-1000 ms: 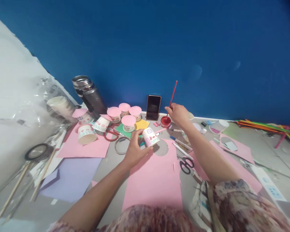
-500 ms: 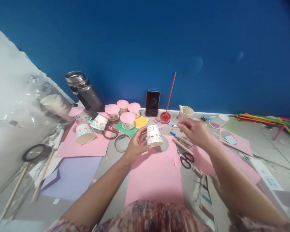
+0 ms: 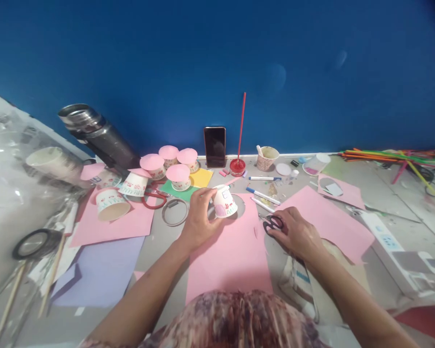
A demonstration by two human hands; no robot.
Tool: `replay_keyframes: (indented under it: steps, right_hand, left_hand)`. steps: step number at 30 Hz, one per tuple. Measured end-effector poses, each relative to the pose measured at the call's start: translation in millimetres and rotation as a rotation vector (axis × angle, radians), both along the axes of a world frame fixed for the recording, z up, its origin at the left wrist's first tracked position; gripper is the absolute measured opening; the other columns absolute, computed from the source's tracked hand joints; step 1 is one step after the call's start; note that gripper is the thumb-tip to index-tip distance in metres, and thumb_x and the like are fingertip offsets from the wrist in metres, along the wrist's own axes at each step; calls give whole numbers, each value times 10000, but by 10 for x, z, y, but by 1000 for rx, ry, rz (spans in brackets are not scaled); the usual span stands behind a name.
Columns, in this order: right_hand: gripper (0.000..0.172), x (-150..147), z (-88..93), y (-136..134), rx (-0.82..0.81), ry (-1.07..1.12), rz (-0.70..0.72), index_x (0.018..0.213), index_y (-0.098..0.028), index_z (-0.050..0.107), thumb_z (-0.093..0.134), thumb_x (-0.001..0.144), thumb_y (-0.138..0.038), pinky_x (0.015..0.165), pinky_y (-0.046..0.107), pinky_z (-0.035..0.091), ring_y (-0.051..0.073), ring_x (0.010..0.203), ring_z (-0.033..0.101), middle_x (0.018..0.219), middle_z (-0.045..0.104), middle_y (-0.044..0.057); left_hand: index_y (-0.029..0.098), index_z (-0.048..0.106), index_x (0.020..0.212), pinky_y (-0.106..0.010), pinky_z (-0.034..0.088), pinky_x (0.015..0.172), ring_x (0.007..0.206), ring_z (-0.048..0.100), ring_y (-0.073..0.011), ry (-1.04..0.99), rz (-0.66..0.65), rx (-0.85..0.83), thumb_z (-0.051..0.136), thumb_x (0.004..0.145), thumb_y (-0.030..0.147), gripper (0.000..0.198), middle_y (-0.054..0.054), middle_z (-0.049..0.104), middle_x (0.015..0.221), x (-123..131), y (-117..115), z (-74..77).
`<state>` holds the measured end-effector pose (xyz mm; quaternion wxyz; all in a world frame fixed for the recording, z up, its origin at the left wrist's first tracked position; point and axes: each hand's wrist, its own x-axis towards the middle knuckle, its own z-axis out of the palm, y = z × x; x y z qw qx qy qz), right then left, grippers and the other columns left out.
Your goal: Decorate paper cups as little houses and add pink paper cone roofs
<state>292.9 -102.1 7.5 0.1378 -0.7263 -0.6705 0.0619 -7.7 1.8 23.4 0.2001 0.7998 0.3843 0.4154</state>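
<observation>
My left hand [image 3: 200,220] is closed around a small white paper cup [image 3: 224,203], pinched between thumb and fingers. The cup is upside down and tilted, with a drawn window, red marks and green strokes. It is over the top of a pink sheet [image 3: 226,261], where a round hole [image 3: 240,207] shows. To the right, my right hand [image 3: 297,233] has its thumb and fingers about the black handles of scissors [image 3: 273,223], low over the table. Several markers [image 3: 263,194] lie just beyond the scissors.
Cups with pink paper discs [image 3: 178,174] stand at the back left, near a steel flask [image 3: 97,137]. A phone [image 3: 215,147] leans on the blue wall beside a red lid with an upright stick [image 3: 237,167]. Red-handled scissors [image 3: 154,199] and a tape roll [image 3: 36,244] lie left.
My right hand has come down from above the markers onto the black scissors. The cup in my left hand has turned and tilted. The whole view has shifted a little.
</observation>
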Motion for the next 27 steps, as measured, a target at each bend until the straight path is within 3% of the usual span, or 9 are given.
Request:
replay_keyframes:
  steps: [7,17,27]
  right_hand:
    - [270,31,-147,180,281,219,-29,976,-244,729,548,997,-443,728,351,541,254,894,724,1007,730,99]
    - [246,75,-120,447,302,229,-195,858,-230,705,535,957,-378,781,330,487,226,861,658,953,723,82]
    - [258,277,-80,632,327,188,-558,841,-229,677,521,961,-394,834,361,457,258,914,613,983,712,95]
  left_hand:
    - [308,467,1392,-465,564,1043,1327,530,-307,-95,47,-174,820,756,206,734,-97,507,1370,41,-42,6]
    - [307,477,1374,-485,555,1045,1281,557,-306,-170,75,-52,828,770,245,701,-98,520,1323,166,-72,-155]
    - [300,490,1369,-533,539,1069,1273,541,-337,-102,24,23,839,721,200,743,-111,543,1320,204,-59,-186]
